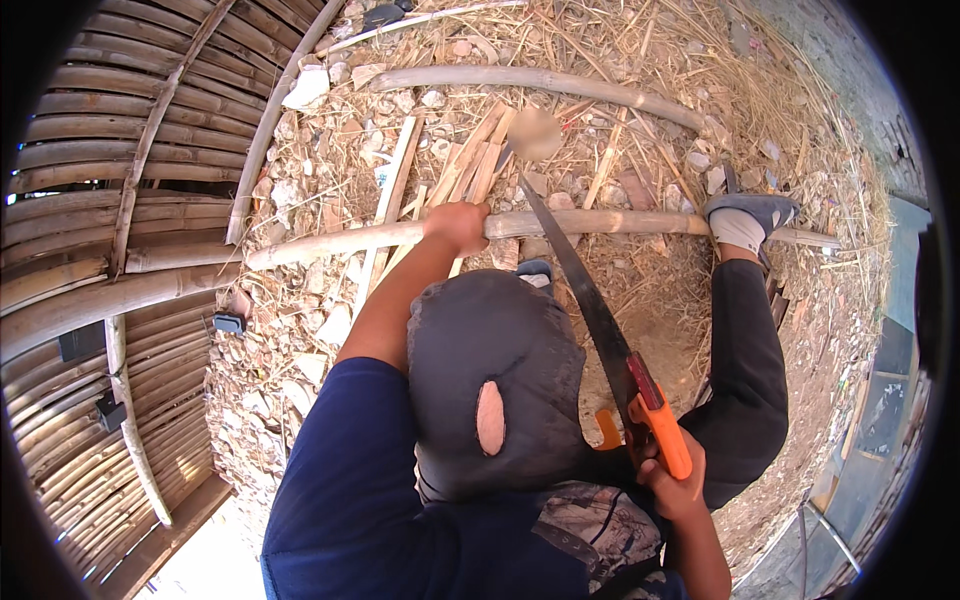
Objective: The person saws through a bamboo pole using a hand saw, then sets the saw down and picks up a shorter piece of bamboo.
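A long pale wooden pole [620,222] lies crosswise in front of me. My left hand [458,228] is closed round it, left of the middle. My right hand [678,482] grips the orange handle of a hand saw [590,300], low on the right. Its dark blade slants up and left across the pole, to the right of my left hand; whether the teeth touch the wood, I cannot tell. My right foot, in a grey shoe [775,210], rests at the pole's right part. My bent left knee [490,350], in torn dark trousers, fills the middle.
Split wood strips [398,180] lie beyond my left hand. Farther off is another curved pole [540,80], among stones and straw [680,40]. A bamboo slat wall [90,150] stands at the left, with a small dark box [229,322] near it. A grey wall [850,70] runs along the right.
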Demonstrator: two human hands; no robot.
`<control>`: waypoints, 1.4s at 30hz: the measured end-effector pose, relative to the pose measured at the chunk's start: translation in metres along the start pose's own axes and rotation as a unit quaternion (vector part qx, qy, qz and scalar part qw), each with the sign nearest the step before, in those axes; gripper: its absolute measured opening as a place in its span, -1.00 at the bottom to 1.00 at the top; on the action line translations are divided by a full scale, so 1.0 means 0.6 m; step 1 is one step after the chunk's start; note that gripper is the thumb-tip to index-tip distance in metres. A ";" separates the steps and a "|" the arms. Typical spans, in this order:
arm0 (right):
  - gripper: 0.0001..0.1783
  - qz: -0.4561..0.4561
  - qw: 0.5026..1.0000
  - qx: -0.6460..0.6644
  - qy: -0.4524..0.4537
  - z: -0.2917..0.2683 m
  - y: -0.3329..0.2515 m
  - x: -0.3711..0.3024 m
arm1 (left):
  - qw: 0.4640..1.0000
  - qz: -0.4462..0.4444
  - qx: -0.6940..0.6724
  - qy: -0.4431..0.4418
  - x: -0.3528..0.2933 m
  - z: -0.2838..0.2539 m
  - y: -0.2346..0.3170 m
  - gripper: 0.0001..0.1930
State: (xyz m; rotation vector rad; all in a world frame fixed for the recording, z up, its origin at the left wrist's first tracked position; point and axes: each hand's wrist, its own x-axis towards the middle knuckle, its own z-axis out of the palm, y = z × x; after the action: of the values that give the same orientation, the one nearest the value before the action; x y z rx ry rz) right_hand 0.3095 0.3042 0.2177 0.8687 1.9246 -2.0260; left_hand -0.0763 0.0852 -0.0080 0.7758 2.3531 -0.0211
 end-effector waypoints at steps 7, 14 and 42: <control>-0.73 -0.029 0.999 0.018 -0.011 0.005 0.007 0.000 | 0.999 -0.006 -0.005 -0.032 -0.004 -0.016 0.010 -0.55; -0.67 -0.027 1.000 0.005 -0.004 0.008 -0.003 0.005 | 0.999 -0.011 -0.001 -0.050 -0.013 -0.021 -0.001 -0.51; -0.69 -0.214 0.968 0.048 0.124 0.012 -0.026 -0.085 | 0.849 -0.405 -0.240 0.240 -0.636 0.556 -0.157 -0.44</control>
State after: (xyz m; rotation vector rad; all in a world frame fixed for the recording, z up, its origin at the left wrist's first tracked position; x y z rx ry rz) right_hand 0.3399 0.2869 0.2583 0.8164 2.3363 -2.3610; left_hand 0.3005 -0.2626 -0.0628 -0.5493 2.7985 0.4291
